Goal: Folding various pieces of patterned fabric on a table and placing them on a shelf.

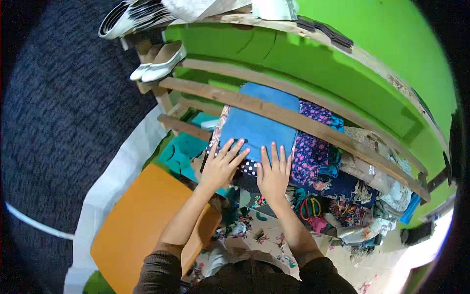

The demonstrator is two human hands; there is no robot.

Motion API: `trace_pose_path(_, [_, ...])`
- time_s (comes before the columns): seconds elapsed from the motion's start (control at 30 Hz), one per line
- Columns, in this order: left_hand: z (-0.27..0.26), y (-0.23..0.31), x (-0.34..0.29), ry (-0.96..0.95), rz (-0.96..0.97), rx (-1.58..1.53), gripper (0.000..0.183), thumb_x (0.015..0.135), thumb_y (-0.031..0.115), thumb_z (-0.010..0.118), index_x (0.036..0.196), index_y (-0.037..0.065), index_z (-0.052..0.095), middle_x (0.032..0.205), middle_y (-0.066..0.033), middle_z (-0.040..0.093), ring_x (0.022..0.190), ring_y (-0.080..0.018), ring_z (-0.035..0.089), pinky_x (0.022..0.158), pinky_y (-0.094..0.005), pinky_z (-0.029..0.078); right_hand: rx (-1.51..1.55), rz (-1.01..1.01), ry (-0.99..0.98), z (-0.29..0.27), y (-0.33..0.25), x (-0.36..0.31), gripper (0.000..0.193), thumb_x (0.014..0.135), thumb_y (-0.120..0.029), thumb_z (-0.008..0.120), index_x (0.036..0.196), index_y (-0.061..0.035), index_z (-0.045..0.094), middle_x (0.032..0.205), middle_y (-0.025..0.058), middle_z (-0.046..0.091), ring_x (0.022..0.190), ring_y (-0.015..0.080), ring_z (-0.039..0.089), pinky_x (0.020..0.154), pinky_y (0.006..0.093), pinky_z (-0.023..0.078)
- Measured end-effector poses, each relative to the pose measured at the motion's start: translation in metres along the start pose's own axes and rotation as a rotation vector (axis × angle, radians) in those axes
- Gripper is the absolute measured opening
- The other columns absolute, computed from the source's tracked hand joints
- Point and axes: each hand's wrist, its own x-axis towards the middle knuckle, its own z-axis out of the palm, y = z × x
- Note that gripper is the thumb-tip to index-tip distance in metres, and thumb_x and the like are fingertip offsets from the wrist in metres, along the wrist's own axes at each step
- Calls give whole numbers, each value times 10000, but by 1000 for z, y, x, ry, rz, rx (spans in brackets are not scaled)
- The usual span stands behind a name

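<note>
A folded blue cloth (262, 130) lies flat on a wooden shelf, partly under a crossing wooden slat. My left hand (223, 164) rests with spread fingers on its near left corner, where black dotted fabric shows beneath. On the near right edge lies my right hand (275, 169), palm down with its fingers stretched out. Neither hand grips anything. White-dotted black fabric (249, 167) peeks out between the hands. Beside the blue cloth, to its right, sits a folded purple floral fabric (311, 152).
Wooden slats (293, 117) run across the rack before a green wall (342, 81). White shoes (164, 63) stand at its upper left. An orange panel (142, 225) is at the lower left. Teal fabric (183, 154) and a heap of coloured scraps (347, 210) lie lower down.
</note>
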Motion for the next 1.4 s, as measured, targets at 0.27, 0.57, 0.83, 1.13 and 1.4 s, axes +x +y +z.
trace_pose_path(0.27, [-53, 61, -56, -76, -488, 61, 529, 780, 166, 530, 1293, 116, 414, 1384, -93, 334, 1274, -277, 304, 1033, -518, 187, 123, -77, -159, -25, -49, -34, 496, 850, -226, 440, 1282, 9, 380, 1388, 185, 283, 1301, 339, 227, 1033, 551, 113])
trace_pose_path(0.57, [-105, 128, -214, -272, -1053, 309, 471, 852, 274, 447, 1280, 78, 428, 1398, -107, 309, 1296, -265, 266, 1043, -511, 162, 423, -495, -391, -23, -155, -119, 489, 852, -219, 442, 1282, 7, 389, 1387, 184, 282, 1313, 322, 208, 1043, 540, 106])
trace_pose_path(0.83, [-194, 262, -380, -372, -1610, 593, 473, 826, 301, 501, 1243, 79, 471, 1364, -104, 358, 1274, -266, 305, 1039, -504, 182, 720, -1081, -629, -58, -252, -255, 485, 860, -219, 432, 1298, -18, 376, 1384, 145, 310, 1295, 323, 248, 1043, 535, 136])
trace_pose_path(1.13, [-302, 437, -460, -286, -2075, 901, 471, 814, 301, 524, 1227, 76, 486, 1360, -103, 363, 1251, -262, 334, 1025, -494, 214, 998, -1543, -646, -185, -332, -418, 459, 867, -231, 432, 1288, -51, 399, 1348, 121, 377, 1250, 302, 337, 1007, 531, 235])
trace_pose_path(1.4, [-318, 533, -507, -277, -2341, 863, 439, 830, 332, 497, 1166, 52, 534, 1318, -137, 405, 1186, -291, 397, 1006, -485, 246, 1189, -1726, -1036, -234, -341, -522, 333, 870, -214, 440, 1128, -19, 519, 1110, 157, 564, 979, 326, 551, 834, 425, 430])
